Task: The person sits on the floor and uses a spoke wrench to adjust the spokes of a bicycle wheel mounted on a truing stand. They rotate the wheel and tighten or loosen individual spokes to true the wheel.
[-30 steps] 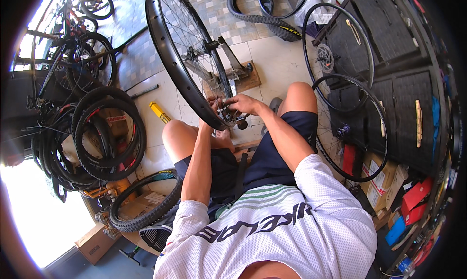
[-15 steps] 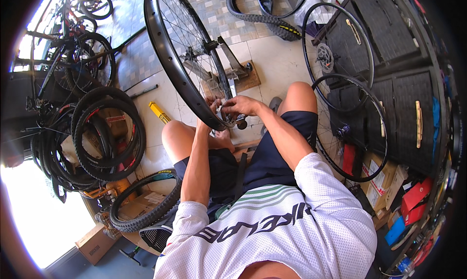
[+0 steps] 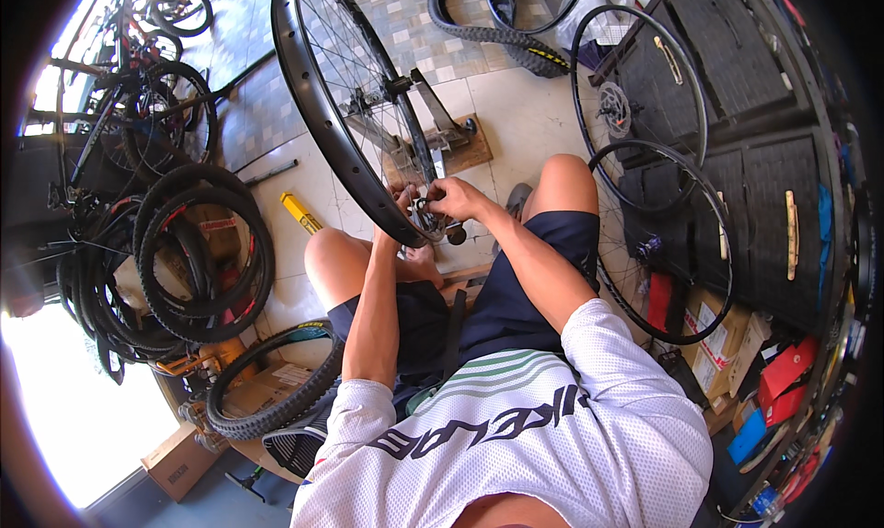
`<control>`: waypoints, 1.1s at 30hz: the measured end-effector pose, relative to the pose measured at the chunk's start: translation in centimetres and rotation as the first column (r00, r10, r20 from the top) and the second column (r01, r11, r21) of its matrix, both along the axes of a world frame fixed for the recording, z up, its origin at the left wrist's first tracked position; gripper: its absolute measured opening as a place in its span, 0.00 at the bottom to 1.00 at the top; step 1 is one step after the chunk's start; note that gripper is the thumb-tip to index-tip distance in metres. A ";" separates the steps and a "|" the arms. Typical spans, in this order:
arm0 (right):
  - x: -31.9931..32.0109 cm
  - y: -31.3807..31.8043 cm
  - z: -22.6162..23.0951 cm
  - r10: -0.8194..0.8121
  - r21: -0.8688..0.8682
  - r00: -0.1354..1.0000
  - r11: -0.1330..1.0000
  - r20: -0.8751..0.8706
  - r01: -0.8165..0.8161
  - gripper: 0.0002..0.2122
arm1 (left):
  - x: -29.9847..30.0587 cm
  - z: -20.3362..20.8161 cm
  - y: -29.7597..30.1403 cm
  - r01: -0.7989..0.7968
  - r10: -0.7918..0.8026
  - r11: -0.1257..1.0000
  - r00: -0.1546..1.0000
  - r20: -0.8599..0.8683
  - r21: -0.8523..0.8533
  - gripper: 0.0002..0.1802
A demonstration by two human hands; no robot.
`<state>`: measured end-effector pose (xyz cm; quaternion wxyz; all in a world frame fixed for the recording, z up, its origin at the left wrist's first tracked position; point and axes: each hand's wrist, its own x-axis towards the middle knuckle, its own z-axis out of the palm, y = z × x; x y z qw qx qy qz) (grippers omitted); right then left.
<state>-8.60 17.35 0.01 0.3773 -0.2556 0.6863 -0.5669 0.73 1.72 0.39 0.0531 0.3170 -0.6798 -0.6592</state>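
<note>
A spoked bicycle wheel with a wide black rim (image 3: pixel 319 118) stands upright in a metal truing stand (image 3: pixel 433 104) on a wooden base (image 3: pixel 477 149). At the wheel's near end, my left hand (image 3: pixel 401 197) reaches in behind the rim with curled fingers, partly hidden by it. My right hand (image 3: pixel 458 199) is on the right side of that same end, thumb and fingers pinched together near the spokes. Between the hands is a small silver metal part (image 3: pixel 424 208). What either hand pinches is too small to make out.
A yellow tool-like bar (image 3: pixel 300 212) lies on the tiled floor left of my knee. Several tyres (image 3: pixel 198 252) hang at left, and another tyre (image 3: pixel 276 422) lies below them. Two wheels (image 3: pixel 704 252) lean on black drawers (image 3: pixel 764 197) at right. A loose tyre (image 3: pixel 516 38) lies beyond the stand.
My right hand has turned and shifted slightly, its fingers now more bunched, with more of the silver part showing. My left hand stays nearly in place, and the wheel looks about the same.
</note>
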 end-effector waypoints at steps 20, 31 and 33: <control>0.5 -0.6 -0.8 0.037 0.064 0.970 0.997 0.239 -0.054 0.10 | 1.3 -1.1 -0.1 -0.007 0.010 0.999 0.997 -0.080 0.035 0.20; -0.3 0.0 0.8 0.121 -0.030 0.882 0.992 0.455 -0.121 0.13 | 0.9 -1.5 -0.4 -0.005 0.004 1.000 1.000 -0.024 -0.017 0.18; -0.2 0.2 1.2 0.114 -0.028 0.870 0.993 0.479 -0.115 0.13 | 0.6 -1.3 -0.4 0.001 -0.002 0.997 1.000 -0.007 -0.072 0.18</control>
